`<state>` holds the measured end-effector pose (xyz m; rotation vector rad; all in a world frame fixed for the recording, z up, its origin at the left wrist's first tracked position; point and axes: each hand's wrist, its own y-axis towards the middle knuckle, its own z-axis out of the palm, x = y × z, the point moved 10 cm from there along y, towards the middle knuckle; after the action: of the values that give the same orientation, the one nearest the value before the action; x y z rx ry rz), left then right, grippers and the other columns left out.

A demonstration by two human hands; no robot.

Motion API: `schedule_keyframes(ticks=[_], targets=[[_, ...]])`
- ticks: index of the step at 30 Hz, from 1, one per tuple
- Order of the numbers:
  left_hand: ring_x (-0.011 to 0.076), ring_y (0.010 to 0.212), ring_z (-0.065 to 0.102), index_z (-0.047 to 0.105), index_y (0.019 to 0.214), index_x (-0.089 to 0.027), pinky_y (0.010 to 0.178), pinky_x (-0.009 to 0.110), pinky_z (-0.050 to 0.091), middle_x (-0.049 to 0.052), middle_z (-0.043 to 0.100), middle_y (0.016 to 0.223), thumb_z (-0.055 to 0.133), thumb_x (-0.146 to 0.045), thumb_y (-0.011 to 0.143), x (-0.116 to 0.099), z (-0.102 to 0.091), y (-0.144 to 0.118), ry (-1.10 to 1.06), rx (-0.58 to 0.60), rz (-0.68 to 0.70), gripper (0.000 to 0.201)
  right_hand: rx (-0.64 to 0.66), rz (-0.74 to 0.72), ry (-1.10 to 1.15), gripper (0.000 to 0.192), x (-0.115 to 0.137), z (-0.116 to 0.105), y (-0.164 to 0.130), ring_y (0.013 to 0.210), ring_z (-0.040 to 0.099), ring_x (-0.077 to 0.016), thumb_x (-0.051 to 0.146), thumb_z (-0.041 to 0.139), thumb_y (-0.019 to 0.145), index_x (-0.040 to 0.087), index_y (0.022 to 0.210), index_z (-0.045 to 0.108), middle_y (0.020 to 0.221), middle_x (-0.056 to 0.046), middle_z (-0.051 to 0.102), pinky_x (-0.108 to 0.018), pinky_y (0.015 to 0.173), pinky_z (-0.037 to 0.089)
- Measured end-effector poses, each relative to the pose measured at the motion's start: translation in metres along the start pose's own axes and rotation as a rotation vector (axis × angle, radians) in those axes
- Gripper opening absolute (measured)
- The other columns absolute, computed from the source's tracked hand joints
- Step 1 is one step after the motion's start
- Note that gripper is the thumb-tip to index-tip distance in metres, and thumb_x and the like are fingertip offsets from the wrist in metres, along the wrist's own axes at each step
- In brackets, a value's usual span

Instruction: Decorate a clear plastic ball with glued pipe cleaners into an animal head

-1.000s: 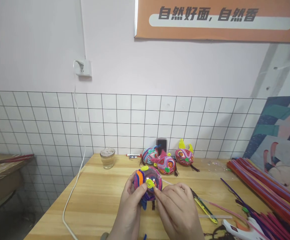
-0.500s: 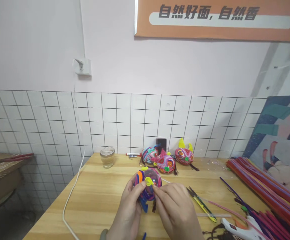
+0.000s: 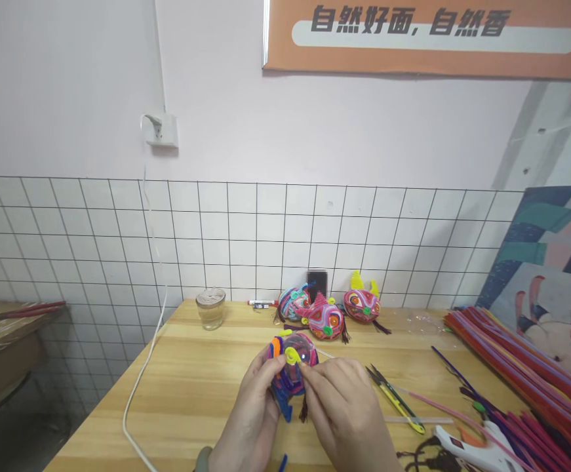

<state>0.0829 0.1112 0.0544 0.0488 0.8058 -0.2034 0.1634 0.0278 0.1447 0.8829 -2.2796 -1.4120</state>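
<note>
A clear round ball (image 3: 309,354), partly covered with colourful pipe cleaners, is held above the table between my two hands. My left hand (image 3: 255,400) wraps its left side, the thumb pressing by a yellow pipe-cleaner coil (image 3: 292,356) on the ball's face. With fingertips pinched together, my right hand (image 3: 347,403) grips the free end of that yellow pipe cleaner at the ball's right side. A blue pipe-cleaner fin (image 3: 282,403) and a dark tassel (image 3: 303,410) hang below the ball. The far side of the ball is hidden.
Finished-looking decorated balls (image 3: 325,319) stand by the tiled wall, near a lidded glass cup (image 3: 211,309). To the right lie scissors (image 3: 396,396), a white glue gun (image 3: 476,449) and bundles of pipe cleaners (image 3: 521,354). A white cable (image 3: 140,387) hangs over the table's left side.
The ball turns slightly in my left hand, and the blue fin shows more. Both hands keep almost the same place and grip.
</note>
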Motion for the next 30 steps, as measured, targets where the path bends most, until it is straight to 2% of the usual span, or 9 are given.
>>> schedule_keyframes(ticks=[5, 9, 14, 22, 30], targets=[[0.0214, 0.092, 0.063, 0.069, 0.103, -0.018, 0.075, 0.03, 0.047, 0.007, 0.071, 0.103, 0.061, -0.022, 0.081, 0.0008, 0.0025, -0.0013, -0.08, 0.017, -0.008, 0.023, 0.01, 0.011, 0.007, 0.019, -0.0015, 0.0009, -0.0013, 0.069, 0.056, -0.0175, 0.005, 0.048, 0.087, 0.011, 0.097, 0.063, 0.075, -0.005, 0.064, -0.033, 0.065, 0.039], [0.0224, 0.094, 0.062, 0.067, 0.103, -0.016, 0.078, 0.031, 0.047, 0.009, 0.071, 0.103, 0.066, -0.021, 0.078, -0.0002, 0.0039, -0.0024, -0.013, 0.022, -0.002, 0.026, 0.016, 0.009, -0.001, 0.019, -0.0021, 0.0019, -0.0023, 0.069, 0.055, -0.0176, 0.005, 0.048, 0.088, 0.012, 0.097, 0.063, 0.075, -0.005, 0.064, -0.034, 0.065, 0.039], [0.0195, 0.09, 0.062, 0.066, 0.103, -0.016, 0.085, 0.031, 0.045, 0.008, 0.071, 0.099, 0.071, -0.015, 0.072, -0.0011, 0.0031, -0.0015, 0.003, 0.004, 0.01, 0.031, 0.019, -0.005, -0.008, 0.02, -0.0009, 0.0025, -0.0026, 0.07, 0.057, -0.0182, 0.006, 0.047, 0.088, 0.011, 0.098, 0.063, 0.074, -0.006, 0.064, -0.034, 0.066, 0.039], [0.019, 0.088, 0.062, 0.065, 0.104, -0.016, 0.081, 0.03, 0.046, 0.007, 0.071, 0.096, 0.069, -0.016, 0.074, 0.0002, -0.0006, 0.0003, 0.023, -0.01, 0.027, 0.03, 0.014, -0.026, 0.001, 0.019, 0.0026, 0.0024, -0.0028, 0.069, 0.056, -0.0179, 0.007, 0.047, 0.09, 0.011, 0.099, 0.062, 0.075, -0.006, 0.064, -0.034, 0.066, 0.038], [0.0158, 0.077, 0.06, 0.066, 0.1, -0.015, 0.072, 0.027, 0.046, 0.006, 0.071, 0.088, 0.066, -0.017, 0.076, -0.0008, -0.0002, 0.0, 0.054, -0.012, 0.047, 0.025, 0.04, -0.024, -0.006, 0.02, 0.0046, 0.0062, -0.0034, 0.068, 0.055, -0.0176, 0.006, 0.046, 0.09, 0.01, 0.099, 0.063, 0.074, -0.005, 0.064, -0.034, 0.066, 0.035]])
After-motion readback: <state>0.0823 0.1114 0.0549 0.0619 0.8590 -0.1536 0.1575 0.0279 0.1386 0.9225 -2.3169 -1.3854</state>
